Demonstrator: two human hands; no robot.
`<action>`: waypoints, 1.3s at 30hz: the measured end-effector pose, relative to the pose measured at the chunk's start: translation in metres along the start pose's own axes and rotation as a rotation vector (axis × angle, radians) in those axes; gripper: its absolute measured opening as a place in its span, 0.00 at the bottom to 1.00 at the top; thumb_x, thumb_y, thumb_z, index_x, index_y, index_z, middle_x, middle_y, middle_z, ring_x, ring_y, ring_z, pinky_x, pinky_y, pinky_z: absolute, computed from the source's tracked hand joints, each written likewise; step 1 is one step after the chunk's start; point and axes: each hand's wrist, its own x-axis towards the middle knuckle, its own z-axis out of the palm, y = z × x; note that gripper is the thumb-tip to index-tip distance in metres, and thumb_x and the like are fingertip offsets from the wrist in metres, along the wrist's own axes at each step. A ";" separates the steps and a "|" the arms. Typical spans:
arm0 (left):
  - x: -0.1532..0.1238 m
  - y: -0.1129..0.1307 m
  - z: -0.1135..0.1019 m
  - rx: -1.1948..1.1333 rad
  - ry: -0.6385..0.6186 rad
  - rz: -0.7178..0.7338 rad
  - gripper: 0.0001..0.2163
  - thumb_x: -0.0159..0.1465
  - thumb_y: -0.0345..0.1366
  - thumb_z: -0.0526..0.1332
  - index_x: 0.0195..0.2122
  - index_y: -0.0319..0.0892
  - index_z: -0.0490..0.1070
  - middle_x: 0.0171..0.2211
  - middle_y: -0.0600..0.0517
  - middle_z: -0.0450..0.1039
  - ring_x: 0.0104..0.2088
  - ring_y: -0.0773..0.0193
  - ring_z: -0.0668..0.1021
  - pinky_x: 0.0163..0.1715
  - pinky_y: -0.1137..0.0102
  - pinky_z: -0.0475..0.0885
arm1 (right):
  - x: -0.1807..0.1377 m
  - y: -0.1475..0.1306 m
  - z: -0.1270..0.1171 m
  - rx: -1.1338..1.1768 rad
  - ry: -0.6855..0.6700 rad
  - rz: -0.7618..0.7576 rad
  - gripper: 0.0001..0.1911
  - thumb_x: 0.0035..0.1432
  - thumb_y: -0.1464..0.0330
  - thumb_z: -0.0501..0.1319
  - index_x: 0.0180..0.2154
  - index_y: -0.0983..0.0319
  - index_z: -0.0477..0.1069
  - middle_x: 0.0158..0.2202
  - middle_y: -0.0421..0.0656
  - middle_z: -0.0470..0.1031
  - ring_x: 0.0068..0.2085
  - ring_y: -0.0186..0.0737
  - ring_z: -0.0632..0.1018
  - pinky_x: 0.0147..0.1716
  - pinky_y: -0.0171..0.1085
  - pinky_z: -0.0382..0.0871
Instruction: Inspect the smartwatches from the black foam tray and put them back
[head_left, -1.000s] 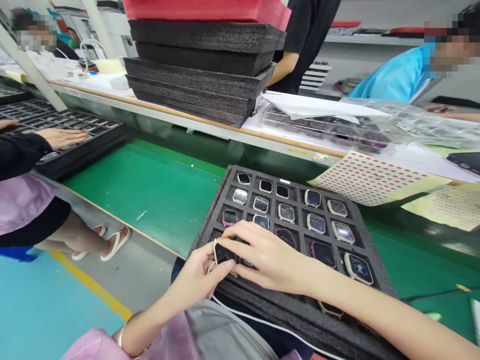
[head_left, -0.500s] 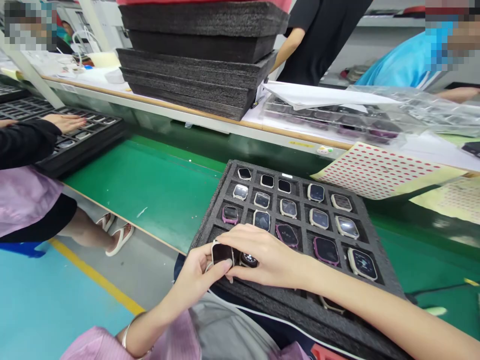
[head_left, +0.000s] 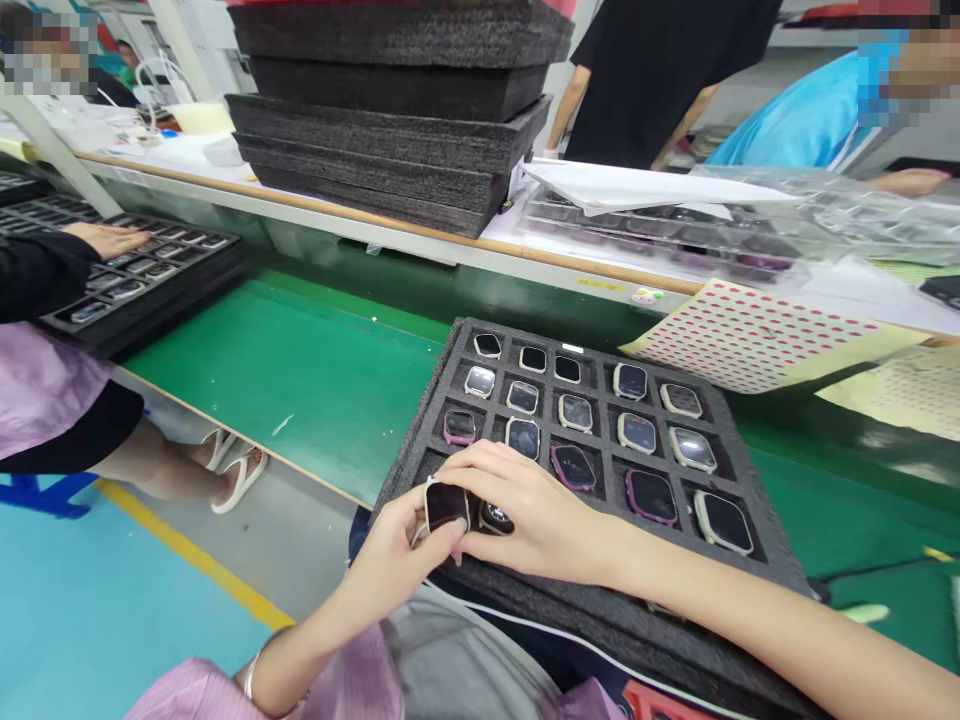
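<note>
My left hand grips a smartwatch with a dark screen and light case, its thumb on the lower edge of the face. From the other side my right hand closes around the same watch, its fingertips at the top and its thumb below. Both hands are over the near left of a black foam tray with square pockets. Another watch with a lit face shows under my right hand. Light and purple watches, such as a purple one, lie face up in the pockets.
A green work surface runs under the tray. Behind it, a shelf carries stacked black foam sheets and clear plastic trays. A red-dotted sheet hangs over the shelf edge. At left, a co-worker's hand rests over another watch tray.
My hands and the watch barely move. The view shifts slightly. The co-worker's hand at left moves a little left, and the person in black behind the shelf shifts right.
</note>
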 end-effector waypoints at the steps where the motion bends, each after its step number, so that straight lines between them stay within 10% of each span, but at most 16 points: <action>1: 0.000 0.000 -0.001 0.018 -0.014 -0.008 0.09 0.59 0.38 0.63 0.36 0.38 0.70 0.29 0.53 0.69 0.31 0.66 0.70 0.32 0.74 0.65 | 0.000 0.000 0.000 0.028 0.004 0.014 0.16 0.56 0.68 0.63 0.46 0.65 0.68 0.45 0.50 0.72 0.46 0.44 0.72 0.52 0.47 0.65; 39: -0.001 0.005 0.001 -0.123 0.029 0.038 0.06 0.60 0.34 0.63 0.34 0.35 0.73 0.30 0.51 0.71 0.32 0.66 0.69 0.33 0.75 0.64 | 0.000 0.008 0.016 0.090 0.045 -0.015 0.17 0.55 0.68 0.65 0.47 0.64 0.67 0.42 0.46 0.75 0.43 0.42 0.74 0.46 0.43 0.63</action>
